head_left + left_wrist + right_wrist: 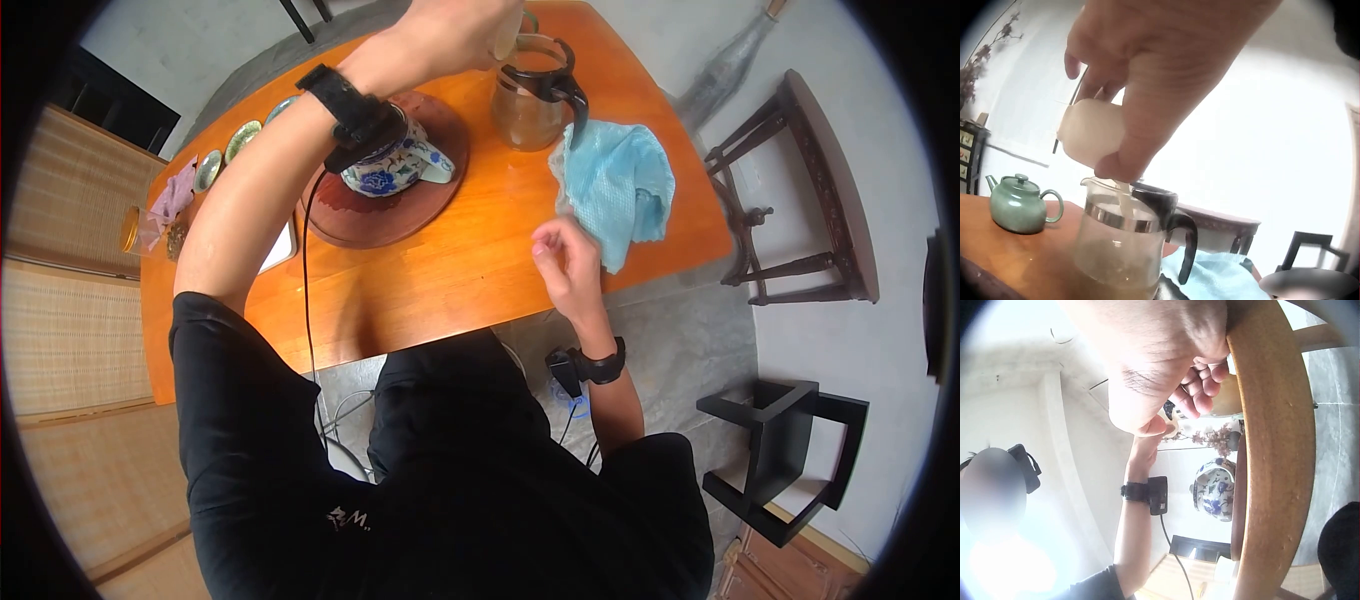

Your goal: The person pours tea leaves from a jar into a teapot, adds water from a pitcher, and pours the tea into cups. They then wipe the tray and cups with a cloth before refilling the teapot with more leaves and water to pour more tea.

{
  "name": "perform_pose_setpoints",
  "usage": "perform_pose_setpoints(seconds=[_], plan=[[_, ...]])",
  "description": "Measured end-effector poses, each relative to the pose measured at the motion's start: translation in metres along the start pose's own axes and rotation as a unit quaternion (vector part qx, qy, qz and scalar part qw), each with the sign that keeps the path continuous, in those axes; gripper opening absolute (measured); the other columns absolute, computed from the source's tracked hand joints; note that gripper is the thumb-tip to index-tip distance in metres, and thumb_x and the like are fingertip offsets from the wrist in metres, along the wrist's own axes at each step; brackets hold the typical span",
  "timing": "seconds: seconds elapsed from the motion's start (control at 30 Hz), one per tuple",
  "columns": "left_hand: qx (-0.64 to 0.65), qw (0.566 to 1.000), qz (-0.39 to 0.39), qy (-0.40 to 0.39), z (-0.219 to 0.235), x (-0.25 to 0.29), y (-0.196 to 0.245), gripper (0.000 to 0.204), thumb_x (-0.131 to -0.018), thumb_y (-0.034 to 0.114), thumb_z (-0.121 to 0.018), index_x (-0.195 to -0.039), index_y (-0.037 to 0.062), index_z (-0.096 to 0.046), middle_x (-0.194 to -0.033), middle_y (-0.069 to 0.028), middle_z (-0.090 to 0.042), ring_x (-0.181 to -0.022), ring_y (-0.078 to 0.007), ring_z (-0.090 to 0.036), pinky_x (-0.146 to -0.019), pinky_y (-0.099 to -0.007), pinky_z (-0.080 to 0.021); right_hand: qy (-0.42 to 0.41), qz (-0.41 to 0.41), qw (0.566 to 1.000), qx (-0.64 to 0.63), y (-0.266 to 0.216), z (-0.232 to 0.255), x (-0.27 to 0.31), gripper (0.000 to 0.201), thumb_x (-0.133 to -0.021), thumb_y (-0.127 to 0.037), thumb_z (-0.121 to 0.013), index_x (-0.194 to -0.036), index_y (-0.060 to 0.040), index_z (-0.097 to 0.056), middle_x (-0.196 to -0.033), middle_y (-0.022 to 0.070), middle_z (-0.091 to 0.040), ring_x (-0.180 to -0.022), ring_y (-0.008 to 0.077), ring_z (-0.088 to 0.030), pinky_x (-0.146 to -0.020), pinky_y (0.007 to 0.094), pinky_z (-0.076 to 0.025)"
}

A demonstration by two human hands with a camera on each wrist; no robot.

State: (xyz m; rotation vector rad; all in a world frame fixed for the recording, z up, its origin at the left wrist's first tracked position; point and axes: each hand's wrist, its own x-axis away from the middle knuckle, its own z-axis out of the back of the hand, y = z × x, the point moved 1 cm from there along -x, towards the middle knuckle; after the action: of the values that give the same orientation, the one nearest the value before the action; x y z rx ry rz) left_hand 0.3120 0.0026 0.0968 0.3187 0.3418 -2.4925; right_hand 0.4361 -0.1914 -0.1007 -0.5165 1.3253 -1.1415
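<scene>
My left hand [455, 35] grips a small whitish cup [1092, 132], tipped on its side above a glass pot [522, 112] with a black handle. In the left wrist view, a thin pale stream [1125, 203] runs down inside the pot's rim, and cloudy liquid fills its lower part. Over the table's near edge, my right hand [572, 265] hangs with fingers loosely curled and nothing in them. Beside that hand lies a crumpled light blue cloth [630, 175]. A blue-and-white porcelain teapot [385, 178] stands on a round brown tray [345, 228], partly behind the left wrist.
Behind the glass pot stands a green teapot [1018, 209]. Small bowls [208, 170], a pink cloth [178, 190] and a jar [132, 232] line the table's left side. A black cable [306, 290] trails from the left wrist across the wooden table [440, 305].
</scene>
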Motion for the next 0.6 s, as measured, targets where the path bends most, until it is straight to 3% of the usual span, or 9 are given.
perform_pose_setpoints(seconds=[0.23,0.33,0.43,0.53,0.6], plan=[[-0.068,0.994,-0.040,0.073,-0.010,0.003,0.005,0.044,-0.079,0.009,-0.065,-0.119,0.0057,-0.048,-0.111,-0.0121,-0.057,-0.102,-0.0283,-0.055,-0.084,-0.0476,-0.037,-0.002,0.006,1.000,-0.002,0.002,0.001,0.000,0.010,-0.079,-0.007,-0.061,-0.084,-0.0005,-0.056,-0.073,0.0088,-0.056,-0.066,0.0181,-0.052,-0.060,0.0294,-0.040],[-0.053,0.997,-0.012,0.061,-0.010,-0.002,0.009,0.039,-0.081,0.009,-0.063,-0.118,0.0059,-0.050,-0.107,-0.0108,-0.059,-0.101,-0.0275,-0.055,-0.083,-0.0462,-0.037,-0.002,0.004,1.000,-0.004,0.000,0.001,0.000,0.010,-0.079,-0.007,-0.061,-0.084,-0.0005,-0.056,-0.073,0.0090,-0.056,-0.066,0.0181,-0.052,-0.061,0.0294,-0.041],[-0.054,0.993,-0.017,0.099,-0.017,-0.003,0.007,0.036,-0.081,0.010,-0.063,-0.115,0.0063,-0.051,-0.103,-0.0110,-0.061,-0.102,-0.0260,-0.055,-0.084,-0.0452,-0.036,-0.003,-0.002,1.000,-0.009,0.002,0.000,0.001,0.010,-0.079,-0.007,-0.061,-0.084,-0.0005,-0.056,-0.074,0.0090,-0.056,-0.067,0.0181,-0.052,-0.061,0.0293,-0.041],[-0.011,0.989,-0.030,0.143,-0.018,0.003,0.003,0.041,-0.078,0.018,-0.070,-0.113,0.0053,-0.052,-0.101,-0.0154,-0.063,-0.099,-0.0295,-0.059,-0.081,-0.0481,-0.039,-0.007,-0.012,1.000,-0.014,0.003,0.000,0.001,0.010,-0.080,-0.008,-0.061,-0.084,-0.0005,-0.055,-0.074,0.0085,-0.055,-0.067,0.0176,-0.052,-0.062,0.0288,-0.041],[0.114,0.990,0.051,0.070,-0.016,-0.002,-0.005,0.050,-0.073,0.024,-0.075,-0.114,0.0042,-0.052,-0.100,-0.0190,-0.064,-0.098,-0.0337,-0.061,-0.080,-0.0505,-0.042,-0.011,-0.023,0.999,-0.022,0.003,0.000,0.002,0.011,-0.081,-0.008,-0.061,-0.084,-0.0005,-0.056,-0.074,0.0080,-0.055,-0.067,0.0170,-0.051,-0.062,0.0284,-0.041]])
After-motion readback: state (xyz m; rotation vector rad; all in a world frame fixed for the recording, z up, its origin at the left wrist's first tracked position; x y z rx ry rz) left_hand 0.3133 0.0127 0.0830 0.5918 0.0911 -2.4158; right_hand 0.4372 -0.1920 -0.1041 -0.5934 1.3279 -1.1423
